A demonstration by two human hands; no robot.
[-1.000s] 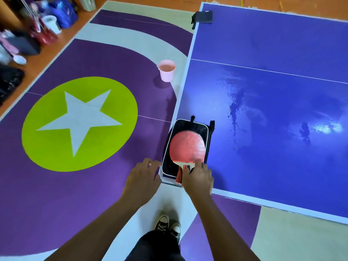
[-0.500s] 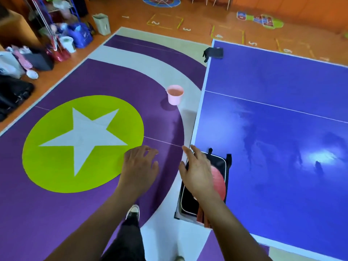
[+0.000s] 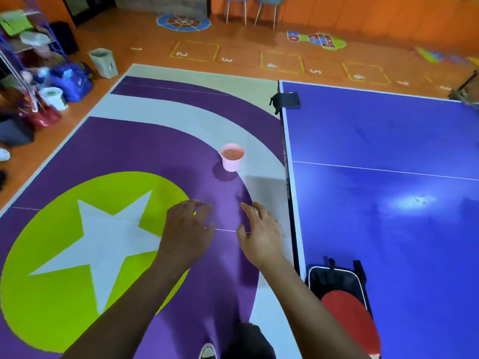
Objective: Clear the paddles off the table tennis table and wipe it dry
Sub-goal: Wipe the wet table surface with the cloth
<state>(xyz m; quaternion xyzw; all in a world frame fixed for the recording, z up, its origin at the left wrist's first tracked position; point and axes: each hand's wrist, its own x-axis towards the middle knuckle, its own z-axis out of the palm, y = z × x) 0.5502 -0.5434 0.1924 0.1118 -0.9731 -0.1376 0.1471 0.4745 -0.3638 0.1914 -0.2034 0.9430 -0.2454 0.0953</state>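
On the near corner of the blue surface [image 3: 388,229], at the lower right, a red paddle [image 3: 347,320] lies on top of an open black case [image 3: 334,278]. Its blade covers the near part of the case. Both hands are away from it, out over the floor beside the table edge. The left hand [image 3: 188,229] is palm down, with its fingers spread and loosely bent, and it holds nothing. The right hand [image 3: 261,237] is just beside the white edge of the surface, its fingers straight and a little apart, also with nothing in them. Beyond the hands a pink bucket [image 3: 232,158] stands on the purple floor mat [image 3: 129,151], near the side of the table. At the far left corner of the surface lies a small black object [image 3: 286,99]; I cannot tell what it is. Below, the toe of one shoe [image 3: 207,352] shows on the mat.
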